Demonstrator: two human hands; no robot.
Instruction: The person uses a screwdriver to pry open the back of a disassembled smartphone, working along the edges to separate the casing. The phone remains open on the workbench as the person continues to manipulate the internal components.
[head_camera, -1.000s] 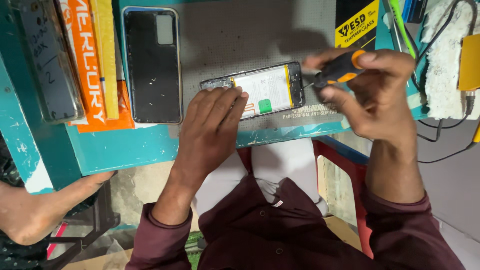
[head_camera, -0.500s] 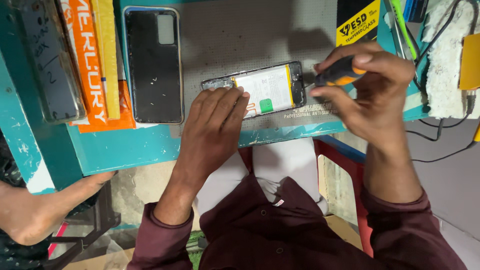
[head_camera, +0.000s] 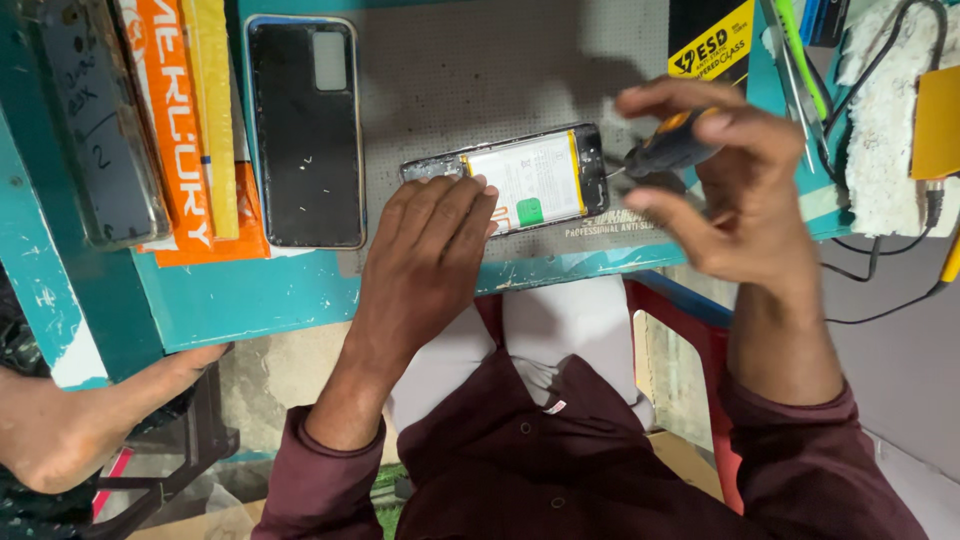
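An opened phone lies back-off on the grey work mat, its white battery with a green sticker showing. My left hand lies flat on the phone's left part, fingertips on the battery's edge. My right hand grips a screwdriver with an orange and black handle; its tip points at the phone's right end. Whether the tip touches the phone I cannot tell.
The phone's black back cover lies left on the mat. An orange card, a yellow ruler and a dark phone sit further left. Tweezers, cables and a white sponge lie right. Another person's foot shows at lower left.
My right hand with the screwdriver has dropped slightly and turned at the phone's right end. My left hand and the phone have stayed put.
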